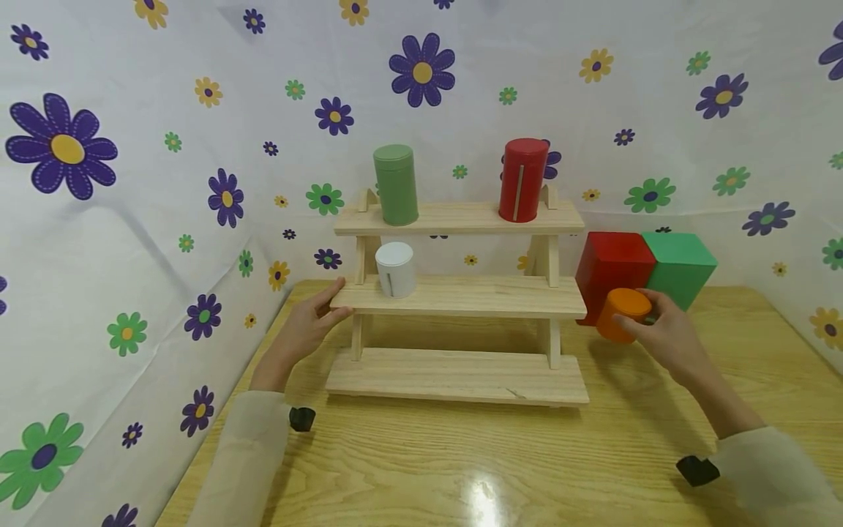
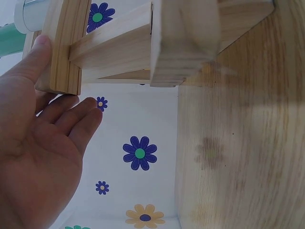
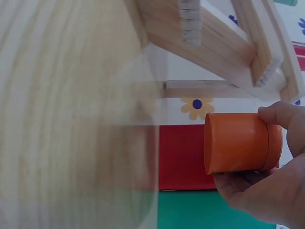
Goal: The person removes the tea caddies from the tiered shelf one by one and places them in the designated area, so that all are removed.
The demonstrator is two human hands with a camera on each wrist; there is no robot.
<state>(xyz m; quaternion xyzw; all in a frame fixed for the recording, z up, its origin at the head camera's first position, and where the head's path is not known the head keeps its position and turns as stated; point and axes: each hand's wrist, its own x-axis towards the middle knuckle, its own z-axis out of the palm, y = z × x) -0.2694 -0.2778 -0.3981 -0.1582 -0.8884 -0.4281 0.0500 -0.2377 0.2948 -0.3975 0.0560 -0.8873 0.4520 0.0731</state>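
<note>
My right hand (image 1: 673, 338) holds a small orange canister (image 1: 619, 322) by its sides, in front of the red and green boxes. In the right wrist view the canister (image 3: 238, 143) sits between thumb and fingers, apart from the shelf. At the other side, my left hand (image 1: 306, 329) grips the left end of the middle board of a three-tier wooden shelf (image 1: 487, 294). The left wrist view has the thumb against this board (image 2: 66, 47) and the other fingers around its end. A short white canister (image 1: 396, 271) stands on the middle tier, near that hand.
On the top tier stand a tall green canister (image 1: 396, 187) at left and a tall red canister (image 1: 523, 181) at right. A red box (image 1: 609, 263) and a green box (image 1: 685, 263) stand side by side right of the shelf. Flowered cloth (image 1: 263, 132) hangs behind the wooden table (image 1: 408, 461).
</note>
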